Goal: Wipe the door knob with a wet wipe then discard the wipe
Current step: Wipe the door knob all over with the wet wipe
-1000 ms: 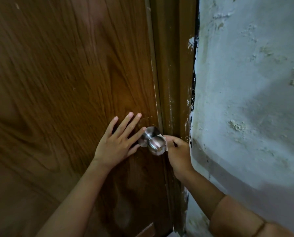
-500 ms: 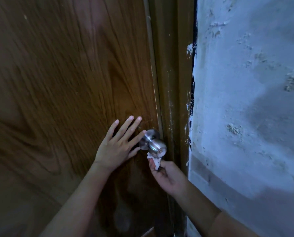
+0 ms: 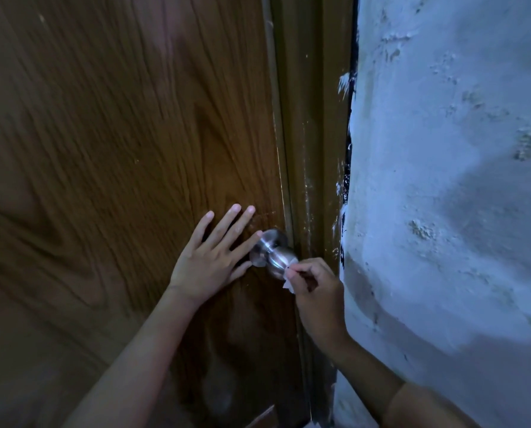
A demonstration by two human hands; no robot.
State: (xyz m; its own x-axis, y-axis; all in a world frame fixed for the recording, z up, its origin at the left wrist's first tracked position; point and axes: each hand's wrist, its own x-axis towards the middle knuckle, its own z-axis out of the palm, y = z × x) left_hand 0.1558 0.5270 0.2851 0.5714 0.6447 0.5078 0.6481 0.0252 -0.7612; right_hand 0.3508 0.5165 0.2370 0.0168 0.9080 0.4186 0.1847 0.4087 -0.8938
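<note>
A round silver door knob (image 3: pixel 275 253) sticks out from the brown wooden door (image 3: pixel 119 134) near its right edge. My left hand (image 3: pixel 210 261) lies flat on the door just left of the knob, fingers spread, its index fingertip touching the knob's base plate. My right hand (image 3: pixel 315 288) is at the knob's lower right, fingers pinched on a small white wet wipe (image 3: pixel 289 281) pressed against the knob's front face. Most of the wipe is hidden inside the fingers.
The dark wooden door frame (image 3: pixel 313 118) runs vertically just right of the knob. A rough whitewashed wall (image 3: pixel 443 180) fills the right side, close to my right forearm.
My right hand has swung with the wipe from below the knob up to its lower right side, after being at the right a second ago. My left hand has stayed flat on the door.
</note>
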